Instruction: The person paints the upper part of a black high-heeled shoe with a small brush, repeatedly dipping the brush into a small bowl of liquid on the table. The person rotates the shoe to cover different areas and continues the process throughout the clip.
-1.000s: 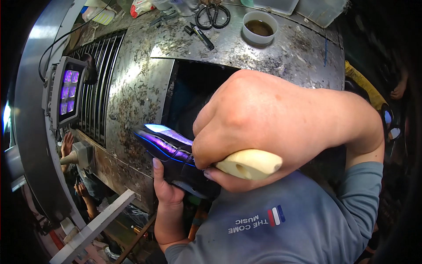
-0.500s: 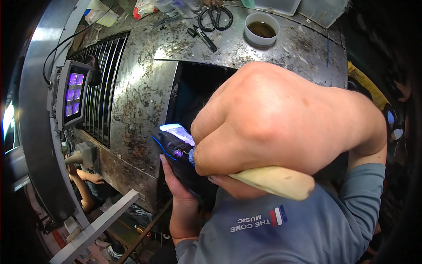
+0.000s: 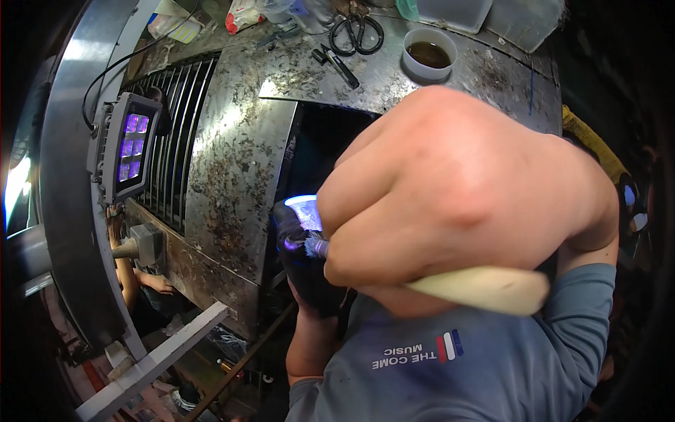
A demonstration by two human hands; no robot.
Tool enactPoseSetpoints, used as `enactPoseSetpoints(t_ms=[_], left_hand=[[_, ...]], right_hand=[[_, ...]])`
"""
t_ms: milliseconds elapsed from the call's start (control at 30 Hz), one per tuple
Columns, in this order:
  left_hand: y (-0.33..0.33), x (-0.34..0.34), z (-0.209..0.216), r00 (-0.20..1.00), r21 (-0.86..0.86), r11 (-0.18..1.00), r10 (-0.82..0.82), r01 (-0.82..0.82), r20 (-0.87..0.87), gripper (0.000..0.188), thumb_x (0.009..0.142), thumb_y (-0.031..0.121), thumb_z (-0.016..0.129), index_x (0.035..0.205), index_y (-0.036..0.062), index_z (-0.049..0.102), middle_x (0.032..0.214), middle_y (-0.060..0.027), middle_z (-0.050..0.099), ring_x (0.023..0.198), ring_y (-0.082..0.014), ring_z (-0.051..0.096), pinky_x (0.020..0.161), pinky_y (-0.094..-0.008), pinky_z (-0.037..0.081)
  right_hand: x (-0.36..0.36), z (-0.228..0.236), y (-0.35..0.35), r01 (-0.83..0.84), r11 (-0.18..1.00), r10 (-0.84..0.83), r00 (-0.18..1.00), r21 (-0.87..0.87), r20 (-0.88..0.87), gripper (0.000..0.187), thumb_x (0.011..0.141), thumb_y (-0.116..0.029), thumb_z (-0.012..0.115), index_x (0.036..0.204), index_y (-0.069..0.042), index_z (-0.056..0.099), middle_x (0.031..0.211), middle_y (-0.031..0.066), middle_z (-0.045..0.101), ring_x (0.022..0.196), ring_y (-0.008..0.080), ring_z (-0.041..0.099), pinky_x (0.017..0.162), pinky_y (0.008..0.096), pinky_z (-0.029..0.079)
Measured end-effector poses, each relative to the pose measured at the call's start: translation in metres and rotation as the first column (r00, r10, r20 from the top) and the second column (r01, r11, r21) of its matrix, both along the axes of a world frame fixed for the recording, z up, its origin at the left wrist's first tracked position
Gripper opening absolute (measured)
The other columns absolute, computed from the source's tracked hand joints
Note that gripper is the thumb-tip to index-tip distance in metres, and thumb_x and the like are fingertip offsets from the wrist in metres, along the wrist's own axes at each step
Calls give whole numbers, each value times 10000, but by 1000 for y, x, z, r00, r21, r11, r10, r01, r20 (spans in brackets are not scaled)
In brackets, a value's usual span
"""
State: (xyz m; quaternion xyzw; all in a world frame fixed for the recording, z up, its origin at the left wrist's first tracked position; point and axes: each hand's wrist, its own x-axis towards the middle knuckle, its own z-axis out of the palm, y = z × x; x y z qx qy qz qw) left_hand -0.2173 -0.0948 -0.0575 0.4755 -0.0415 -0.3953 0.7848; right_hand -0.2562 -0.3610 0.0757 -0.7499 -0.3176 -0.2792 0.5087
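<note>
My right hand (image 3: pixel 422 204) is closed around a brush (image 3: pixel 485 290) with a pale wooden handle. The handle sticks out behind the hand, and the brush's bluish bristles (image 3: pixel 314 246) rest at a dark shoe (image 3: pixel 307 281). Under the violet light, a pale part (image 3: pixel 304 211) of the shoe glows bluish-white. My left hand (image 3: pixel 306 311) supports the shoe from below; its fingers are mostly hidden behind it. My right hand covers much of the shoe.
A violet lamp (image 3: pixel 133 148) stands at left beside a metal grille (image 3: pixel 172 133). On the stained metal bench (image 3: pixel 232 162) are a cup of brown liquid (image 3: pixel 429 56), scissors (image 3: pixel 356 34) and a black marker (image 3: pixel 342 67). Another person's hand (image 3: pixel 156 283) shows at lower left.
The shoe has turned and shifted right, and my left thumb has gone out of sight. My right hand and the brush have moved right, with the bristles showing more.
</note>
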Motion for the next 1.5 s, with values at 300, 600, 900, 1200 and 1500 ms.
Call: enactPoseSetpoints(t_ms=[300, 600, 900, 1200, 1500], left_hand=[[14, -11, -36, 392, -521, 809, -401, -273, -828, 639, 991, 321, 636, 1492, 6, 395, 1317, -107, 663, 1136, -255, 702, 799, -341, 600], [4, -21, -37, 350, -521, 783, -409, -340, -843, 620, 952, 244, 684, 1456, -2, 420, 1252, -94, 695, 1052, -237, 730, 720, -300, 609], [5, -20, -39, 339, -531, 748, -418, -398, -843, 658, 923, 213, 738, 1457, 4, 417, 1235, -72, 693, 1048, -231, 727, 705, -291, 606], [9, -22, -39, 342, -554, 711, -439, -432, -831, 644, 931, 218, 734, 1451, 22, 408, 1237, -86, 693, 1059, -242, 730, 693, -295, 596], [16, -24, -43, 330, -593, 647, -493, -479, -805, 586, 992, 288, 639, 1477, 61, 400, 1287, -75, 665, 1096, -231, 702, 737, -318, 559]], right_hand=[[-21, -33, -102, 654, 698, -713, 670, -291, -206, 229, 834, -220, 792, 997, -61, 778, 895, 96, 766, 822, 244, 733, 741, 333, 581], [4, -138, -169, 608, 278, -955, 256, -744, -147, 224, 819, -330, 763, 989, -187, 795, 929, 102, 764, 896, 330, 727, 803, 442, 589], [-18, -98, -145, 821, 403, -905, 424, -405, -41, 215, 879, -260, 765, 1034, -110, 769, 985, 89, 761, 922, 269, 735, 816, 357, 573], [-23, -94, -137, 801, 517, -855, 503, -302, -128, 216, 941, -160, 741, 1092, -6, 753, 969, 67, 766, 884, 140, 702, 801, 291, 540], [-34, -117, -160, 780, 533, -837, 431, -327, -337, 238, 984, -149, 708, 1175, -10, 735, 1076, 47, 742, 992, 104, 656, 908, 257, 504]])
